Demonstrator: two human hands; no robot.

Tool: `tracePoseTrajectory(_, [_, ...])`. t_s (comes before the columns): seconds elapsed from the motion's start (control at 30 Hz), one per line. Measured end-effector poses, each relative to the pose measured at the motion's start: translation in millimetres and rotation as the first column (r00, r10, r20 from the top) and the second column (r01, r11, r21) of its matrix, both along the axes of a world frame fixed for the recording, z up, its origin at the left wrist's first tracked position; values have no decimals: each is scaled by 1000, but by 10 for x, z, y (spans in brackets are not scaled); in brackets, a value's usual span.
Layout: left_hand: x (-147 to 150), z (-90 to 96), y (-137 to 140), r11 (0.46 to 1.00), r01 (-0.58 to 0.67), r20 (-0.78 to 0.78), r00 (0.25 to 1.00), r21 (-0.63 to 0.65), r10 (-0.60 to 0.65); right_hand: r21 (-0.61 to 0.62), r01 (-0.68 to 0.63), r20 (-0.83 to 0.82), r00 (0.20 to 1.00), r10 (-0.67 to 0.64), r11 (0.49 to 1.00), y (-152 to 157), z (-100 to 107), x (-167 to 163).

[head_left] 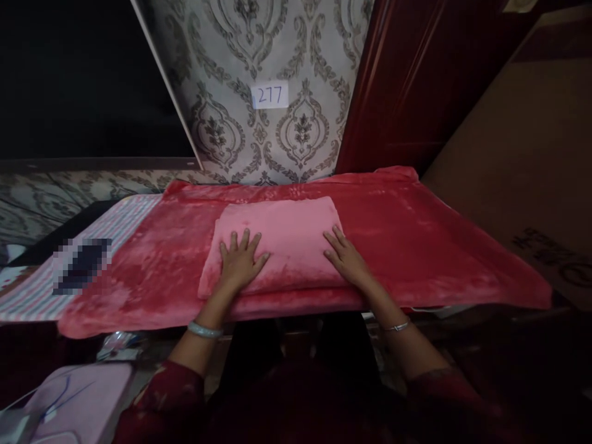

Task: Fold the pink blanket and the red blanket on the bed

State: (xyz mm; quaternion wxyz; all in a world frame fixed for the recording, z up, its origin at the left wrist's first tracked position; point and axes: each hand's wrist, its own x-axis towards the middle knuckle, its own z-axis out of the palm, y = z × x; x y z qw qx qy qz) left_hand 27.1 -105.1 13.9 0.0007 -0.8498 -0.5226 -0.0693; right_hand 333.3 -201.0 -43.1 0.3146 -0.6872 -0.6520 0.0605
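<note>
2 hands (239,265) (349,264) atop seemingly folded cloth (291,231) — room rightward

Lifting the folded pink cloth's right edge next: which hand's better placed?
Probably the right hand: it lies at that edge of the folded pink cloth, while the left hand rests toward the opposite edge.

The pink bundle (293,237) looks like plush cloth.

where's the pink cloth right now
In the head view, the pink cloth lies near the middle, on the red cloth and below the 277 label. The left hand rests on its left part, the right hand at its right edge.
</note>
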Motion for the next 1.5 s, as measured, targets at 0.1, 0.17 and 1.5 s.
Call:
tracePoseTrajectory(0.1, [-9, 68, 21, 999, 1, -7, 1000, -37, -2, 30, -43, -170, 984, 48, 999, -17, -11, 79])
tracePoseTrajectory(0.17, [-10, 129, 17, 999, 1, 11, 1000, -34, 0, 79, -26, -281, 959, 47, 997, -105, -9, 135])
tracePoseTrajectory(1.5, [864, -348, -647, 800, 490, 186, 800, 346, -570, 362, 64, -368, 927, 80, 930, -776, 183, -280])
